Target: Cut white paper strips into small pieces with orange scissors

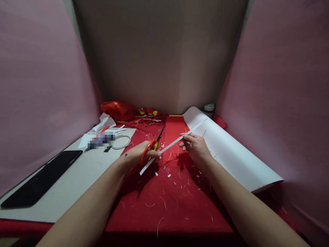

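Note:
Orange-and-yellow scissors sit in my left hand, their dark blades pointing up and away. A long, narrow white strip runs slantwise between both hands; its lower end hangs below the fingers of my left hand. My right hand pinches the strip further up, with the far end sticking out beyond the fingers. Under the strip lies a red ribbed sheet on the red cloth. Small white scraps and thin curled slivers are scattered around it.
A large rolled white sheet lies at the right, with a lidded bottle behind it. On the left, a pale board bears a black flat object and a cable loop. A red plastic bag sits at the back.

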Motion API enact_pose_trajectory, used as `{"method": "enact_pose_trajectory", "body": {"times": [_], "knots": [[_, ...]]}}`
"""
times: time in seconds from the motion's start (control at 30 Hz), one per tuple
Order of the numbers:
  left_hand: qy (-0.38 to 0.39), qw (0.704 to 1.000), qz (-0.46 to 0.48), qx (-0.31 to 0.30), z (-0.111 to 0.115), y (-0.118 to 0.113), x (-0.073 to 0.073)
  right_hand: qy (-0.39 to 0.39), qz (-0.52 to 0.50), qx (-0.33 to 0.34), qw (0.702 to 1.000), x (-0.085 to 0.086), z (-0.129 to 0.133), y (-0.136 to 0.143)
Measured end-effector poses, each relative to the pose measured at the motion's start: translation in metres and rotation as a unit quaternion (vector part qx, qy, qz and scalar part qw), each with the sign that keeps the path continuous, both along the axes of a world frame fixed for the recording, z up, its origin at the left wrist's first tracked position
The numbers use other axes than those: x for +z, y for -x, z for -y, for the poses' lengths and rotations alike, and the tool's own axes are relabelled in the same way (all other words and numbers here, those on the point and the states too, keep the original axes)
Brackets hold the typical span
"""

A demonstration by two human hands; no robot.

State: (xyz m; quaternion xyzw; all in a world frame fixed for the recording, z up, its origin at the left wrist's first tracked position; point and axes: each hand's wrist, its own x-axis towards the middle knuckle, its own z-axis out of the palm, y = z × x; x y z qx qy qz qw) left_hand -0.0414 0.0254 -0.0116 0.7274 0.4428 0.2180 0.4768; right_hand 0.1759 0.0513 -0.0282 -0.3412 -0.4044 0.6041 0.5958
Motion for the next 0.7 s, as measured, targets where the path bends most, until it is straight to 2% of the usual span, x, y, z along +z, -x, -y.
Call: {"method": "enact_pose_trajectory", "body": {"times": [0.17, 0.27, 0.37, 0.43, 0.53, 0.7], "knots": [[0.004, 1.000, -0.001, -0.012, -0.002, 0.003, 0.001, -0.027, -0.022, -0.033, 0.999, 0.007, -0.004, -0.009], [0.003, 1.000, 0.022, -0.003, 0.001, -0.002, 0.003, -0.026, -0.015, 0.004, 1.000, 0.006, 0.000, -0.004], [0.011, 0.999, 0.040, 0.009, 0.005, -0.007, 0.003, -0.011, 0.032, 0.065, 0.997, 0.001, 0.007, 0.005], [0.021, 0.999, 0.046, 0.015, 0.007, -0.009, 0.002, -0.011, 0.055, 0.081, 0.995, 0.000, 0.010, 0.009], [0.028, 0.998, 0.058, 0.027, 0.007, -0.008, -0.001, -0.024, 0.061, 0.063, 0.996, 0.002, 0.012, 0.009], [0.028, 0.998, 0.059, -0.013, 0.003, -0.004, -0.001, -0.055, 0.063, 0.014, 0.996, 0.009, 0.009, 0.000]]}}
